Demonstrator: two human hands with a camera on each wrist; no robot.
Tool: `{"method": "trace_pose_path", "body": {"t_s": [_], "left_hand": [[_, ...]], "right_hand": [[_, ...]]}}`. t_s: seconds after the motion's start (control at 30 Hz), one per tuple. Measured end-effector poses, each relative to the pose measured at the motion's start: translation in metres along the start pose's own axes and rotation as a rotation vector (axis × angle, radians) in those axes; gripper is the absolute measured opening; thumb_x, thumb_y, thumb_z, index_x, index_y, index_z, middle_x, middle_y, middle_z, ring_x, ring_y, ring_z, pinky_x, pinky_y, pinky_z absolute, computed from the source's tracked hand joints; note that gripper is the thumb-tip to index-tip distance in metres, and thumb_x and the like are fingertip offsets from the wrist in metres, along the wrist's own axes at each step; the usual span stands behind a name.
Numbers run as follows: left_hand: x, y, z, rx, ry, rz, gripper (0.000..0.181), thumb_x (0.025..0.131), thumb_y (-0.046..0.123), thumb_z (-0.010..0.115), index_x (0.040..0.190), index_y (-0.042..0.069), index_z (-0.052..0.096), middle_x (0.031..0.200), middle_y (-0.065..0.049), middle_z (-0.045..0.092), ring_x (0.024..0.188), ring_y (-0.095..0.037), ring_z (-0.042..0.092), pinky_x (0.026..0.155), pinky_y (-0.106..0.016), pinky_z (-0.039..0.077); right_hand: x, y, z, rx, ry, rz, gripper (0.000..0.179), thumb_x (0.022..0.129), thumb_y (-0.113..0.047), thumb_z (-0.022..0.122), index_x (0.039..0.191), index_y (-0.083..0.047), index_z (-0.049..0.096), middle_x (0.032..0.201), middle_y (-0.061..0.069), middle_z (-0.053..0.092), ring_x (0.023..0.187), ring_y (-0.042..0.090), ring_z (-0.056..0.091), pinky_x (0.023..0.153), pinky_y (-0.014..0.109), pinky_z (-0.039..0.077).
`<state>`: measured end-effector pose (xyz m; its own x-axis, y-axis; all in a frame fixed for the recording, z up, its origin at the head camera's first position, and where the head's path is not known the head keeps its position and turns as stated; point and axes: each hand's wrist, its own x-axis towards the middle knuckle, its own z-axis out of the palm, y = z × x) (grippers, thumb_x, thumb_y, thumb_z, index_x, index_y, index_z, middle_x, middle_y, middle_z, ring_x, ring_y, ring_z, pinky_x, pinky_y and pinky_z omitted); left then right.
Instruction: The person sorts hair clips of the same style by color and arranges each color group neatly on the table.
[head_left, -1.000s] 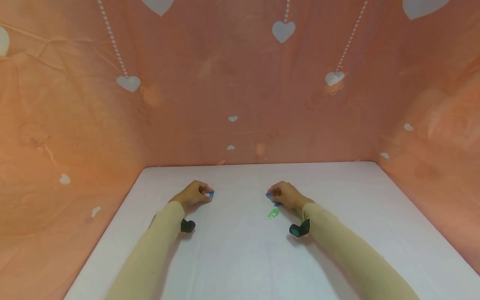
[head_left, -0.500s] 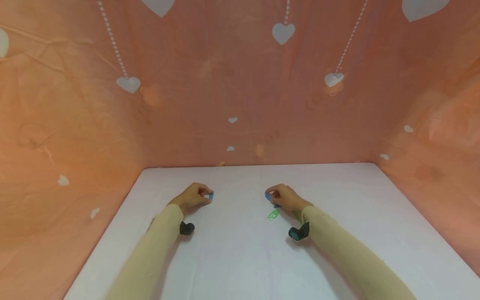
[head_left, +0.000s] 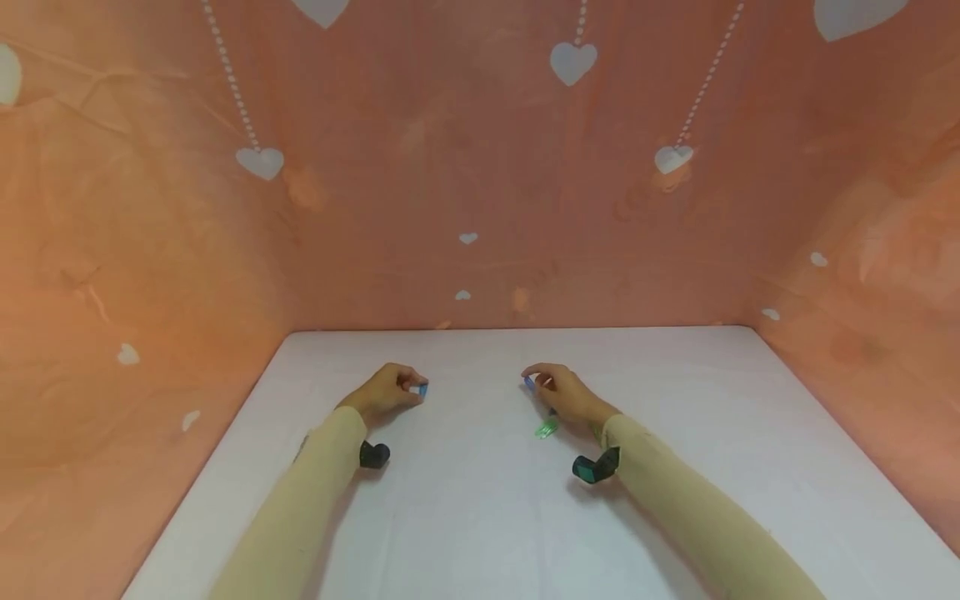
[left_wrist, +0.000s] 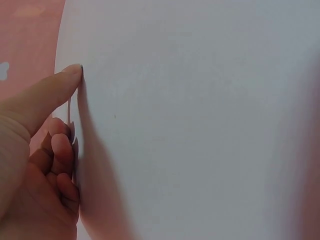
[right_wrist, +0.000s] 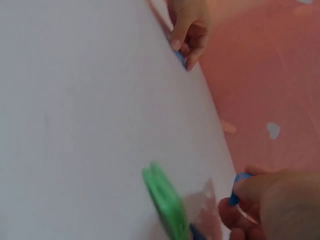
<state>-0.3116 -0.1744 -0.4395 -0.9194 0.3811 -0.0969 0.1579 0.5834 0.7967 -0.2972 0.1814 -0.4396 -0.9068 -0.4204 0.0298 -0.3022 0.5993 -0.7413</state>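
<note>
In the head view my left hand [head_left: 386, 390] pinches a small blue piece [head_left: 423, 389] between thumb and fingertips, just over the white table. My right hand [head_left: 570, 396] holds another small blue piece [head_left: 530, 384] at its fingertips, which the right wrist view also shows as a bright blue piece [right_wrist: 239, 187]. Under and in front of the right hand lies a slim green plastic piece [right_wrist: 166, 200] with two parallel arms, like a clothes peg. Beside it a dark blue piece [right_wrist: 196, 233] is mostly cut off. In the left wrist view, the left hand [left_wrist: 40, 115] hides most of its piece.
The white table [head_left: 465, 500] stretches between both forearms and ends at an orange cloth backdrop [head_left: 420, 183] printed with pale hearts. Dark wrist cameras [head_left: 596, 467] stick out from both sleeves.
My right hand has shifted slightly left and away from me with its blue piece, moving off the pieces on the table. The left hand has hardly moved.
</note>
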Motion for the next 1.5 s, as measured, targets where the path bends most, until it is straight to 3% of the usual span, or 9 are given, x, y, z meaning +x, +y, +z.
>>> {"method": "trace_pose_path", "body": {"t_s": [0.27,0.4,0.53,0.67,1.03,1.3,1.5], "left_hand": [[0.004,-0.004,-0.001,-0.002,0.001,-0.027,0.037,0.089,0.004,0.073,0.123,-0.007,0.067,0.080,0.000,0.046,0.081,-0.016,0.044,0.071,-0.026,0.037],[0.005,-0.005,-0.002,-0.037,0.002,-0.032,0.037,0.089,0.003,0.073,0.123,-0.008,0.067,0.080,0.000,0.046,0.082,-0.016,0.043,0.070,-0.026,0.037],[0.004,-0.004,-0.002,-0.051,-0.001,-0.026,0.036,0.089,0.004,0.073,0.122,-0.008,0.067,0.080,0.000,0.046,0.083,-0.016,0.044,0.071,-0.026,0.037],[0.003,-0.003,-0.002,-0.035,-0.010,-0.019,0.035,0.088,0.003,0.074,0.121,-0.008,0.067,0.080,0.000,0.045,0.083,-0.016,0.044,0.071,-0.026,0.037],[0.006,0.000,-0.007,0.015,-0.053,0.016,0.034,0.088,0.002,0.074,0.119,-0.010,0.067,0.077,0.002,0.045,0.077,-0.012,0.043,0.066,-0.022,0.037],[0.006,0.000,-0.007,0.023,-0.039,0.023,0.035,0.087,0.001,0.074,0.119,-0.011,0.066,0.077,0.002,0.045,0.076,-0.013,0.043,0.066,-0.022,0.037],[0.005,0.000,-0.005,0.023,-0.021,-0.014,0.033,0.088,0.003,0.074,0.119,-0.007,0.068,0.080,0.001,0.045,0.081,-0.015,0.044,0.071,-0.026,0.037]], "right_hand": [[0.002,-0.016,0.002,0.164,-0.055,-0.051,0.038,0.095,0.007,0.053,0.133,0.007,0.054,0.109,0.027,0.062,0.080,0.021,0.064,0.059,0.025,0.047],[0.003,-0.026,0.004,0.211,-0.041,-0.027,0.039,0.095,0.006,0.054,0.133,0.007,0.056,0.115,0.027,0.061,0.084,0.026,0.066,0.058,0.027,0.046],[0.004,-0.031,0.009,0.236,-0.011,-0.021,0.039,0.095,0.005,0.056,0.133,0.007,0.059,0.118,0.026,0.061,0.089,0.031,0.070,0.062,0.030,0.053],[0.009,-0.032,0.017,0.262,0.015,-0.010,0.038,0.094,0.003,0.062,0.132,0.006,0.061,0.118,0.024,0.064,0.086,0.027,0.071,0.068,0.031,0.057],[0.024,-0.042,0.043,0.361,0.006,-0.027,0.038,0.093,0.005,0.063,0.130,0.009,0.061,0.110,0.024,0.067,0.078,0.016,0.067,0.060,0.025,0.048],[0.034,-0.051,0.063,0.377,0.008,-0.001,0.037,0.092,0.006,0.060,0.129,0.007,0.062,0.104,0.018,0.066,0.077,0.010,0.061,0.062,0.024,0.045],[0.040,-0.053,0.077,0.396,0.042,0.012,0.036,0.092,0.006,0.061,0.128,0.006,0.063,0.105,0.019,0.065,0.080,0.011,0.057,0.064,0.024,0.044]]}}
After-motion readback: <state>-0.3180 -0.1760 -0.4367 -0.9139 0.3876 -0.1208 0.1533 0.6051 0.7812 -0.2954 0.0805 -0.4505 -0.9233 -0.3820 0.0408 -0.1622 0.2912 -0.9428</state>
